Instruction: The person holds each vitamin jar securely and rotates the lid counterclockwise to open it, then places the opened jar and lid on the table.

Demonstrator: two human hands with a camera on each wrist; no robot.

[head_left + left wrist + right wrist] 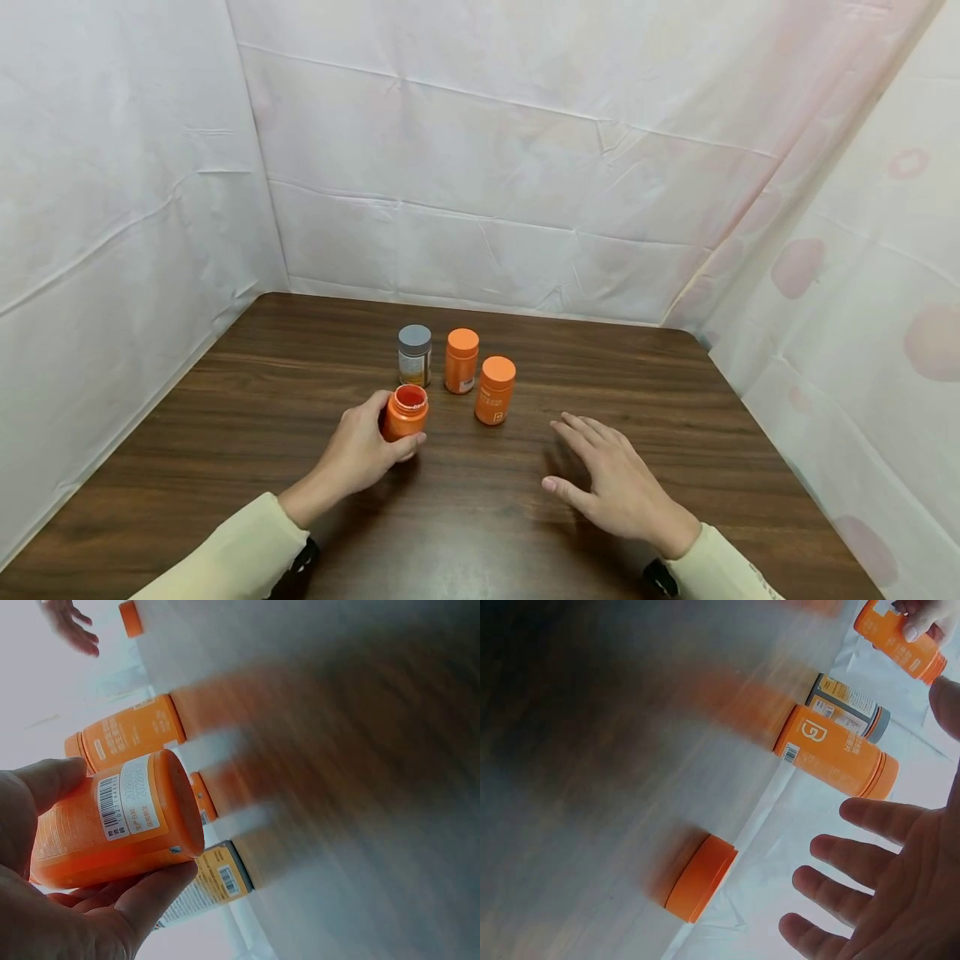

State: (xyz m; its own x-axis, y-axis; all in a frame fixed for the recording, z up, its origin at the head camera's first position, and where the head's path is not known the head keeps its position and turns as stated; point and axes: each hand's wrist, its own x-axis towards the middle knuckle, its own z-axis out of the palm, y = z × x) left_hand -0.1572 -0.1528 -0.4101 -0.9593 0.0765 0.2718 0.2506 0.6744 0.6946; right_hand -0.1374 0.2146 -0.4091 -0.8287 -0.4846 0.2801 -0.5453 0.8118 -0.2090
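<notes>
My left hand (358, 450) grips an orange bottle (405, 422) around its side, thumb and fingers on opposite sides. The bottle has no cap, and its round mouth faces up, showing a red inside. In the left wrist view, a white barcode label (131, 799) shows near its base, which is lifted off the table. My right hand (618, 483) hovers palm down over the right part of the table, fingers spread and holding nothing. Close to its fingers in the right wrist view, an orange cap (701, 877) lies on the table; the hand hides it in the head view.
Behind the held bottle stand a grey-capped bottle (415, 357) and a capped orange bottle (461, 362). Another capped orange bottle (495, 392) stands nearer, between the hands. White sheeting (480, 150) surrounds the dark wooden table (315, 350) at the back and sides.
</notes>
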